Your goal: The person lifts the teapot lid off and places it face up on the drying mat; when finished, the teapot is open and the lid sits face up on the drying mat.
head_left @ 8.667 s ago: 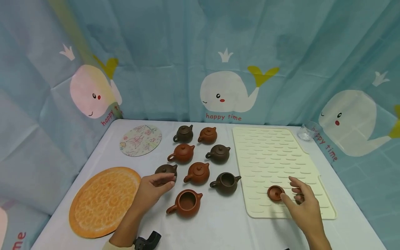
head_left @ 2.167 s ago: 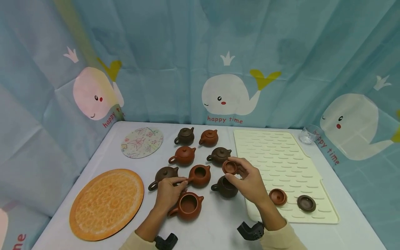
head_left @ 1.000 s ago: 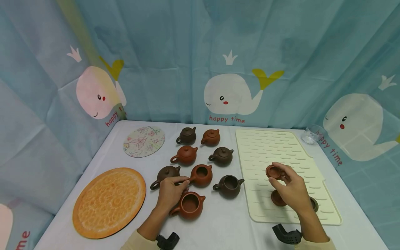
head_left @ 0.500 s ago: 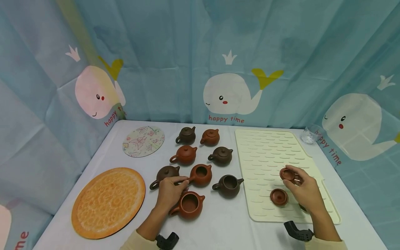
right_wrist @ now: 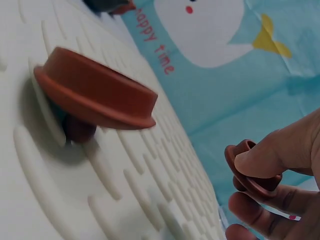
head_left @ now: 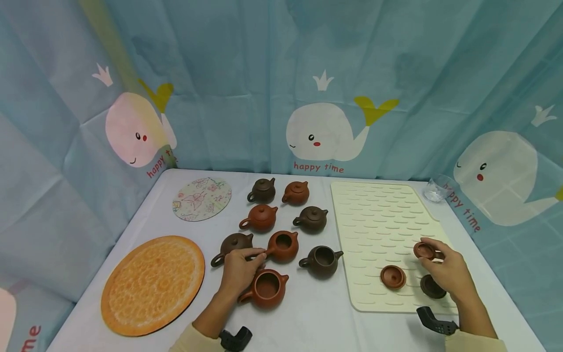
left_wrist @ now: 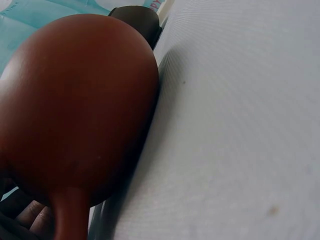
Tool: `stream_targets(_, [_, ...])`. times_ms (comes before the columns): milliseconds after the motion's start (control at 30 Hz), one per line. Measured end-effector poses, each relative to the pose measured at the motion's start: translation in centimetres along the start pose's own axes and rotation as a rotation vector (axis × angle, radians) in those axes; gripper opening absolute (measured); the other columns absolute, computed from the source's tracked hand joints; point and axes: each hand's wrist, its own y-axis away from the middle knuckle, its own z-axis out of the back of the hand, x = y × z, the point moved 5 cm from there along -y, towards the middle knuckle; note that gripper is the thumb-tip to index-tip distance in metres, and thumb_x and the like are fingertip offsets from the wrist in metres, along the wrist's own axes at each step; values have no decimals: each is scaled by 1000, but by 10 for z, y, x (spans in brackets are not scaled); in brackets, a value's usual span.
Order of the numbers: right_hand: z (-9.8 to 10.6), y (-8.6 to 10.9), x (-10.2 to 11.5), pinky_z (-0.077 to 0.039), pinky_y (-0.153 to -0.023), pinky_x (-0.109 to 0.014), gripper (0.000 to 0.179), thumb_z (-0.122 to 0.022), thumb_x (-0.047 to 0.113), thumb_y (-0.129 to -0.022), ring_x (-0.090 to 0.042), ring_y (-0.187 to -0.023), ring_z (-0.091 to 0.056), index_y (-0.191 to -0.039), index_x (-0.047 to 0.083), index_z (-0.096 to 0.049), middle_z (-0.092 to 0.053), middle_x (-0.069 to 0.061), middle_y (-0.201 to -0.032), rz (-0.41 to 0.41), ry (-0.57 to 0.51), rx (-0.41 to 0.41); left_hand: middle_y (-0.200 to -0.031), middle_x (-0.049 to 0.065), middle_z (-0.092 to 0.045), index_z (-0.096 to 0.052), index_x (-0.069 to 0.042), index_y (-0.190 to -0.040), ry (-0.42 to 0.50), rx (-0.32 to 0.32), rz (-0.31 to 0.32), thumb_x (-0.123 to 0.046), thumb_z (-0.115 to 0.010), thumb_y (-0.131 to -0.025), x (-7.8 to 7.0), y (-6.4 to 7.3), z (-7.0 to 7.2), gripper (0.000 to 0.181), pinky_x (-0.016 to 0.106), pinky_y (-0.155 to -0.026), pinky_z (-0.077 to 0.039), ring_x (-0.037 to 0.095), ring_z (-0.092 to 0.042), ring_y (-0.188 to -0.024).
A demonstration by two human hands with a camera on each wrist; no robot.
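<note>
My left hand [head_left: 239, 272] pinches the handle of a lidless reddish-brown teapot [head_left: 283, 250] standing on the table. Just in front of it is another open reddish teapot [head_left: 273, 299], whose round body [left_wrist: 85, 100] fills much of the left wrist view. Over the cream mat, my right hand [head_left: 453, 275] pinches a small reddish teapot lid [head_left: 423, 250], hollow side up, between thumb and fingers. Below it on the mat lie an upturned reddish lid [head_left: 393, 277] and a dark brown lid [head_left: 433, 287]. A dark teapot [head_left: 322, 264] without its lid stands left of the mat [head_left: 374, 220].
Behind are several lidded teapots, among them a red one [head_left: 261, 218] and a dark one [head_left: 312, 219]. Left of them lie an orange round mat [head_left: 151, 286] and a floral round mat [head_left: 201, 199]. A clear glass cup [head_left: 436, 189] stands at the back right.
The lid has come off the middle reddish teapot, and my right hand has carried it rightward over the mat. My left hand has moved from beside the dark teapot onto the reddish teapot's handle.
</note>
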Motion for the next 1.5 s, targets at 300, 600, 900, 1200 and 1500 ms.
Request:
stream_targets(300, [0,-1,-10,-47,-62,-37,52,-67,2,-83,-42,-98,-55,-133,-4,-51,-56,-33,-116,-71,101,109,-79,2,-70,-77,-7,-99,-10,5,3,-7,-74,-85,0,0,0,14,24,-60,-53,10,-66,-65])
stream_targets(600, [-7,-8,-15,-45,-61,-38,48,-63,-1,-83,-36,-87,-57,-129,-7,-52,-59,-31,-105,-61,148,201,-79,1,-70,-77,-7,-99,-10,4,-4,-7,-74,-86,-1,1,0,13,24,-60,-53,9,-66,-65])
stream_targets(900, [-13,-12,-14,-46,-66,-48,46,-64,-2,-79,-40,-87,-57,-124,-7,-56,-58,-33,-106,-29,214,193,-79,1,-69,-77,-7,-98,-2,2,-6,-7,-74,-86,-2,1,1,13,23,-59,-52,10,-66,-65])
stream_targets(1200, [-17,-16,-15,-45,-65,-48,47,-64,-4,-78,-41,-87,-56,-124,-6,-56,-54,-37,-113,18,237,202,-77,3,-69,-77,-4,-98,11,6,-30,-6,-73,-86,-1,0,2,13,22,-57,-51,12,-66,-65])
stream_targets(1500, [-15,-15,-18,-45,-67,-50,58,-64,-3,-78,-44,-90,-54,-134,-6,-48,-48,-37,-120,-33,240,238,-78,1,-70,-77,-6,-98,-13,2,-19,-7,-73,-86,-3,1,2,13,24,-60,-52,10,-66,-66])
